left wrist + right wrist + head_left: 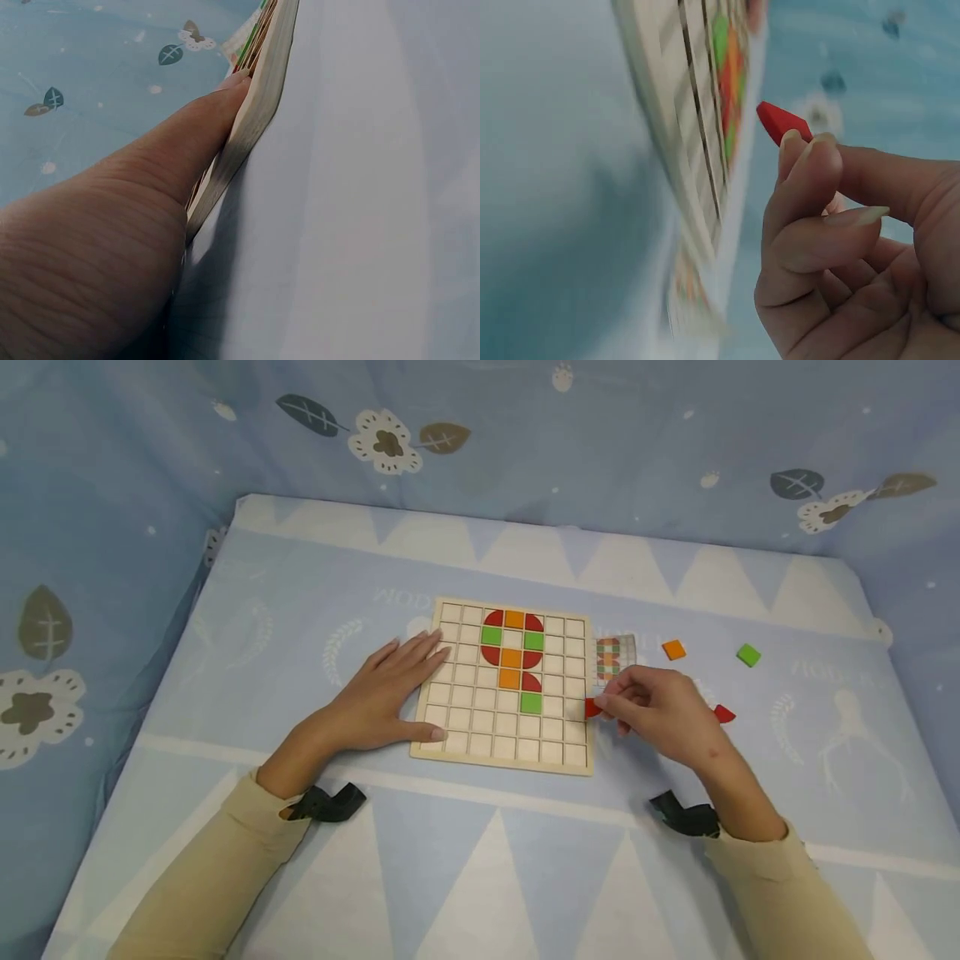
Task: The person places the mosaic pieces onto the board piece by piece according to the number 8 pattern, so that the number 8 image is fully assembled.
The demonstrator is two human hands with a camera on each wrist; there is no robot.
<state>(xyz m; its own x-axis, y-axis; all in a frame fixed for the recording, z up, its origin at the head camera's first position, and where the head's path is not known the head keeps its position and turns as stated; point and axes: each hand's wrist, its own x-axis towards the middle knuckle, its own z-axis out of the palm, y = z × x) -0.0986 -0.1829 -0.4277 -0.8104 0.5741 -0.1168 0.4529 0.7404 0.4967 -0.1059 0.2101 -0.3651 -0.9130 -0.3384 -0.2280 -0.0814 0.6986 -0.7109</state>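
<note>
A square wooden grid board (465, 722) lies on the cloth, with red quarter-round, orange and green tiles set in its upper middle cells. My left hand (382, 697) rests spread on the board's left side, its thumb along the near left corner; the left wrist view shows that thumb over the board's edge (259, 112). Between thumb and fingertips my right hand (660, 710) pinches a red quarter-round tile (781, 122), held over the board's right rim. In the right wrist view the other fingers are curled toward the palm.
A small pattern card (617, 652) lies beside the board's right edge, partly behind the right hand. Farther right are an orange square tile (673, 649), a green square tile (748, 655) and a red tile (723, 714). Patterned blue cloth (510, 468) hangs around the table.
</note>
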